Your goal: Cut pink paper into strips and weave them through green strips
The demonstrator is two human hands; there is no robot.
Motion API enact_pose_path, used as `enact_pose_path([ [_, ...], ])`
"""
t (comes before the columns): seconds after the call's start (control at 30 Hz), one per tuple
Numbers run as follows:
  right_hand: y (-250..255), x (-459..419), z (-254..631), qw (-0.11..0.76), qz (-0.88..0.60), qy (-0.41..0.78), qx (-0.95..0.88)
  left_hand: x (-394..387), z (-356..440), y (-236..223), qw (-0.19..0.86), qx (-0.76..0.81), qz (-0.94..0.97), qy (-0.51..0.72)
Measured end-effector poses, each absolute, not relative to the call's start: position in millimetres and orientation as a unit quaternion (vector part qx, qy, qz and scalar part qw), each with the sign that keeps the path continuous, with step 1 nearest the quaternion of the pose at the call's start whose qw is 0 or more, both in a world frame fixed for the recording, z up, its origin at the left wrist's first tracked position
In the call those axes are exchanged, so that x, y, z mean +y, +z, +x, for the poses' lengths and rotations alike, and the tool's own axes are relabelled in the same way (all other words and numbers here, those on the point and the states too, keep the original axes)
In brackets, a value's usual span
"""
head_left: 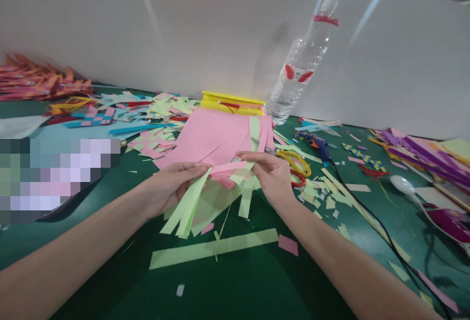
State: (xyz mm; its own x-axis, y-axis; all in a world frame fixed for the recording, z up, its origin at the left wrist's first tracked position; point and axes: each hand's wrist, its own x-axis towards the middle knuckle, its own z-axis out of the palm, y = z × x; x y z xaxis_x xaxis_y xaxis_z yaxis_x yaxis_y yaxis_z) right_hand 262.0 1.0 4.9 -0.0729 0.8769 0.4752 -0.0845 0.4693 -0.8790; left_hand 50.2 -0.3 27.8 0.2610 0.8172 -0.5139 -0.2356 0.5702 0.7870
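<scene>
My left hand (169,187) is closed on a bunch of light green paper strips (186,207) that hang down toward the green table (235,285). My right hand (270,173) pinches a pink paper strip (227,167) that runs between both hands, together with more green strips. Behind the hands lies a stack of pink paper sheets (213,136) with cut strips at its right side. A long green strip (213,248) and a small pink scrap (288,244) lie flat on the table just in front of me.
A clear plastic bottle (301,65) stands against the white wall. Yellow-and-red scissors (296,164) lie right of my right hand. A black cable (370,217) runs across the right side. Woven paper pieces (95,117) and scraps cover the left; purple strips (422,151) lie at right.
</scene>
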Motion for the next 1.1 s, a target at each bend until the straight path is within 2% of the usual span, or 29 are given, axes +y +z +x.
enact_pose_path([
  [0.3,7.3,-4.1,260.3,0.524,-0.371,0.386,-0.662,-2.9,49.3,24.1,0.693,0.498,0.398,0.336],
  [0.7,3.0,-11.4,252.9,0.476,-0.335,0.387,-0.715,-7.3,52.1,23.1,0.686,0.496,0.435,0.308],
  [0.87,-1.1,-10.4,251.9,0.485,-0.333,0.369,-0.719,-8.3,53.4,23.7,0.696,0.489,0.431,0.3],
  [1.1,2.7,-4.2,252.0,0.538,-0.297,0.498,-0.612,-10.1,54.6,25.9,0.698,0.491,0.434,0.288],
])
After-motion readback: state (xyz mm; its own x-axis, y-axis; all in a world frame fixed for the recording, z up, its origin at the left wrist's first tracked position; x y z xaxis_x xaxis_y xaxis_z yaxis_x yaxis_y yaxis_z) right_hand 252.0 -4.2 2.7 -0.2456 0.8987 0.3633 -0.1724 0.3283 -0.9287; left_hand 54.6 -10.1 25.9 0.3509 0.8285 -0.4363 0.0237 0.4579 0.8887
